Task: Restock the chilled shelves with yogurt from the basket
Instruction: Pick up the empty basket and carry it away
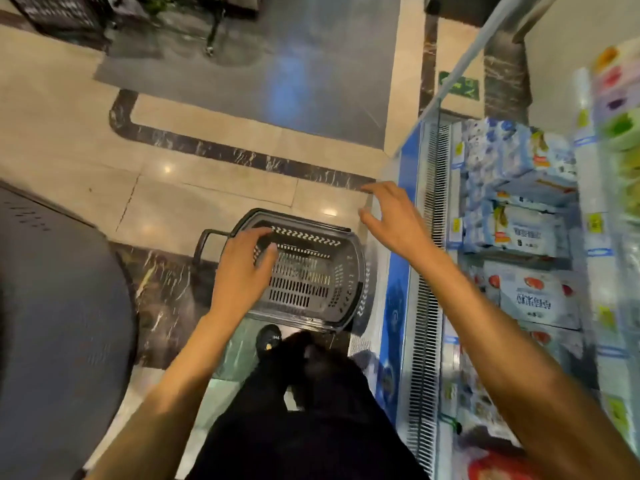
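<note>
A dark grey plastic shopping basket (346, 271) stands on the floor in front of my feet, and I see no yogurt inside it. My left hand (242, 265) hovers over the basket's left rim, fingers apart, holding nothing. My right hand (394, 216) hangs in the air between the basket and the chilled cabinet, fingers spread and empty. Blue and white yogurt multipacks (512, 188) fill the lower shelf on the right, with red-printed yogurt cartons (540, 299) nearer to me.
The chilled cabinet (429, 258) with its white vent grille and blue front runs down the right side. A dark rounded fixture (52, 306) fills the left. My black trousers and shoe (268, 339) are below the basket. A dark mat (277, 64) lies beyond.
</note>
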